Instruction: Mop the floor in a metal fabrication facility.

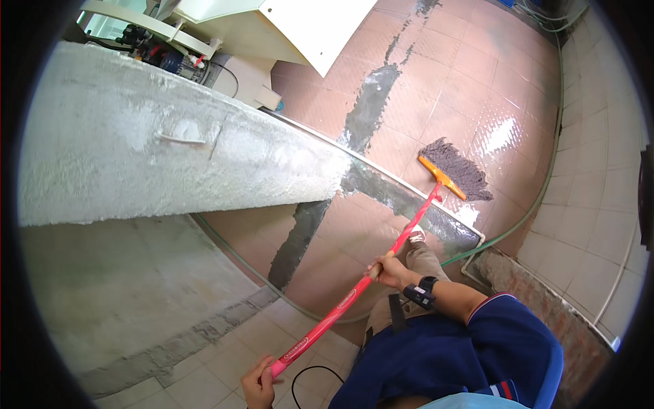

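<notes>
Gripping: red mop pole [325, 322] clasped by left hand [258, 386] at its end, right hand [390, 271] midway
Yarn head [460, 165]: laid beyond both hands

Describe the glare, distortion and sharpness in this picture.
Head view: bright glare on the pink floor tiles near the mop head; head view: the white panel looks nearly washed out; head view: black corners frame the round fisheye image, with straight edges bending toward its rim; head view: the red pole shows no obvious motion blur.
</notes>
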Demonstrator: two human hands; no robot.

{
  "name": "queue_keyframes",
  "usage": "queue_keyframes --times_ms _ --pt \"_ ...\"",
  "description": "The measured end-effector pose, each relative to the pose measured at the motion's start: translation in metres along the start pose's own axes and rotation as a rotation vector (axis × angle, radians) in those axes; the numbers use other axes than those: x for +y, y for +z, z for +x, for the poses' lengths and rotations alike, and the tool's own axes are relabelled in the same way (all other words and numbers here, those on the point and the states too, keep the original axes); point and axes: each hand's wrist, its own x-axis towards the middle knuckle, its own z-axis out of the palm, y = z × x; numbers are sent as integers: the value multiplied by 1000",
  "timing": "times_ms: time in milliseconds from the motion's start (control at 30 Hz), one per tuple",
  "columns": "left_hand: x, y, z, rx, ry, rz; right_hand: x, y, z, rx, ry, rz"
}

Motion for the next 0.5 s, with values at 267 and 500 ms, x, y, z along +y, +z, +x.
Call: queue_keyframes --times_ms 267,500 --pt "18 -13 81 -327 -293 560 -34 23 6 -55 66 120" --pt "70 -16 208 -131 265 621 -98 63 49 -46 -192 249"
